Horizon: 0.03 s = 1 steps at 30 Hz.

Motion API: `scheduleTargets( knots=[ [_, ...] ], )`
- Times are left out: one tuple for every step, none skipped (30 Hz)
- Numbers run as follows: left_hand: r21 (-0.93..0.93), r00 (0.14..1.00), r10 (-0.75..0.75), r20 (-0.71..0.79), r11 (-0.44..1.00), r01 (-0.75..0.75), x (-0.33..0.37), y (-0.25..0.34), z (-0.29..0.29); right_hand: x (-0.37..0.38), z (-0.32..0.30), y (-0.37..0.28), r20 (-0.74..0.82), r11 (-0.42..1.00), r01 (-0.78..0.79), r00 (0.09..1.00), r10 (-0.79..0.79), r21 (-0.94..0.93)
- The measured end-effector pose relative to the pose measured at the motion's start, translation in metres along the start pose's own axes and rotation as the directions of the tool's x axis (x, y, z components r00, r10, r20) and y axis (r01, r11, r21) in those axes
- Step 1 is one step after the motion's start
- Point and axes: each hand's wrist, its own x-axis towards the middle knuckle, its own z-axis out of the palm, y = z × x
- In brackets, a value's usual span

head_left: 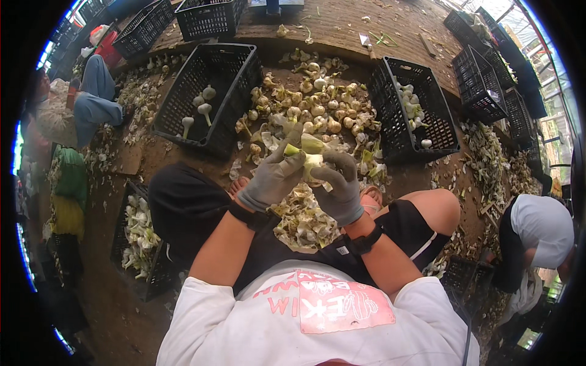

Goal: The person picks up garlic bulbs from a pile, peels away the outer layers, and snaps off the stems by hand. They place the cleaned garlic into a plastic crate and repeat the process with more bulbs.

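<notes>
Both my hands wear grey gloves and meet in front of me around a garlic bulb (312, 165). Pale green outer layers stand away from it at the top. My left hand (273, 175) is closed on the bulb's left side, fingers pointing up along a green piece of leaf. From the right, my right hand (342, 188) grips the bulb with bent fingers and thumb. Part of the bulb is hidden by the gloves. Just beyond lies a heap of garlic bulbs (323, 110) with loose husks. Below my hands, garlic peelings (302, 222) are piled between my legs.
A black crate (235, 79) at the left holds a few clean bulbs; another crate (436, 100) at the right holds several. Beside my left leg stands a crate full of garlic (140, 235). People sit at the far left and right (542, 232). Husks litter the floor.
</notes>
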Motion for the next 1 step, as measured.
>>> scheduleTargets(
  knots=[
    [0.0,1.0,0.0,0.0,1.0,0.0,-0.0004,0.0,0.0004,-0.0011,-0.0004,0.0007,0.007,0.999,0.03,1.0,-0.03,-0.016]
  ],
)
